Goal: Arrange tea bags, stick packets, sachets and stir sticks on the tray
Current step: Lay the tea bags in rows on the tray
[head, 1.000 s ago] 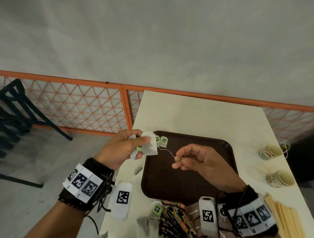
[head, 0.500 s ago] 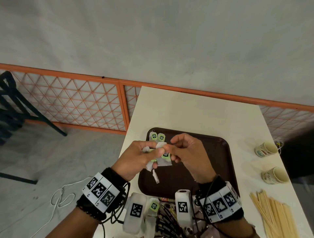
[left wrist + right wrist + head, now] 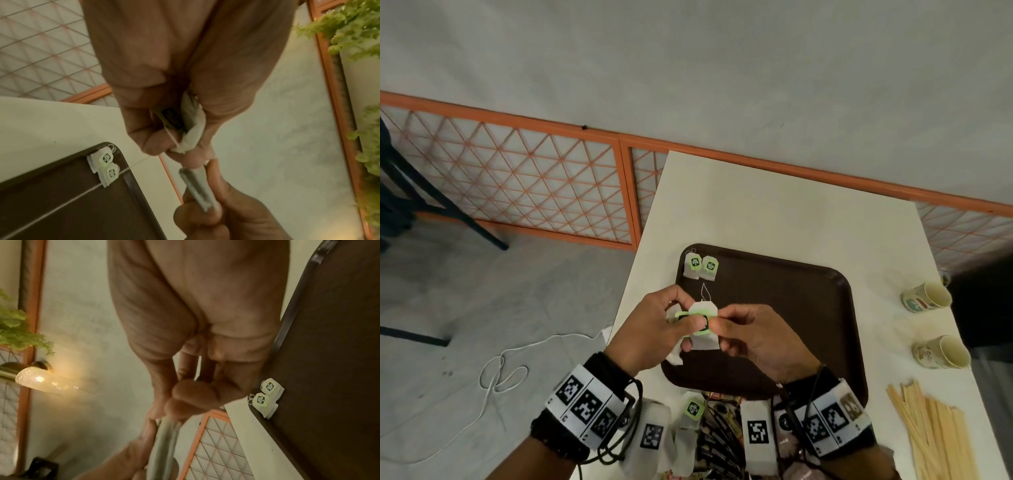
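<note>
The left hand (image 3: 654, 329) held a bunch of tea bags, fingers curled round them, its thumb pressed on the green tag (image 3: 697, 320) of the front bag (image 3: 705, 337). A second before, that hand had been out over the table's left edge with the string drawn taut to the right hand. By this moment both hands had met over the tray's (image 3: 808, 308) left part and the string hung slack in a loop (image 3: 705, 291) just beyond the fingers. The right hand (image 3: 753, 337) pinched the same bag's right edge between thumb and forefinger. So one bag looked freed and about ready to be laid down. Beyond both hands, two bags (image 3: 702, 267) lay side by side in the tray's far left corner, the likely place for the next. The stir sticks (image 3: 935, 431) lay off the tray, well right of the right wrist.
</note>
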A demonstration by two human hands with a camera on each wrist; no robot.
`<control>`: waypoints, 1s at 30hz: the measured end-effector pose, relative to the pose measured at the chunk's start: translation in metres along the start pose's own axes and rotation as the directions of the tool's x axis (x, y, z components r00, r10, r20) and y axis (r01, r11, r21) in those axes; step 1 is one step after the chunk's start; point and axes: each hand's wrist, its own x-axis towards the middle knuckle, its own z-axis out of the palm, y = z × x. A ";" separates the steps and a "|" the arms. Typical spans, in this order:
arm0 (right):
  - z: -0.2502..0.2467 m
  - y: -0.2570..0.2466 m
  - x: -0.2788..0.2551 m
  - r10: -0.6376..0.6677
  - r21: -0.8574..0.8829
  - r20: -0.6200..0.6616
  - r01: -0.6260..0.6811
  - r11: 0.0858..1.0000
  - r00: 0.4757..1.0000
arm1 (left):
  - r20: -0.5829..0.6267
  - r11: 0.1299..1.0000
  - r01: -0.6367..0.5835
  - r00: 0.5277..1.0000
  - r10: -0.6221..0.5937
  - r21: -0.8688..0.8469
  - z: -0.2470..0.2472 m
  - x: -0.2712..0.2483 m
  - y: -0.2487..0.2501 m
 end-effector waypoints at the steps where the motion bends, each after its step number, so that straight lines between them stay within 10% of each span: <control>1: 0.001 0.002 0.005 -0.001 -0.017 0.002 0.001 1.000 1.000 | -0.013 1.000 -0.002 1.000 0.003 0.029 -0.002 0.001 0.000; 14: -0.014 0.060 0.159 0.087 -0.273 -0.419 -0.217 0.937 0.904 | -0.128 0.977 0.089 0.985 -0.114 -0.192 -0.078 -0.029 0.000; 26: 0.008 0.058 0.175 -0.013 -0.492 -0.597 -0.353 0.796 0.802 | -0.145 0.911 0.061 0.981 -0.130 -0.408 -0.106 -0.028 0.015; 28: 0.025 0.038 0.154 -0.156 -0.569 -0.484 -0.174 0.804 0.861 | -0.098 0.895 0.069 0.987 -0.124 -0.440 -0.110 -0.029 0.022; 30: 0.050 0.001 0.119 -0.259 -0.597 -0.082 0.160 0.786 0.963 | -0.023 0.898 0.085 0.994 -0.105 -0.432 -0.111 -0.028 0.031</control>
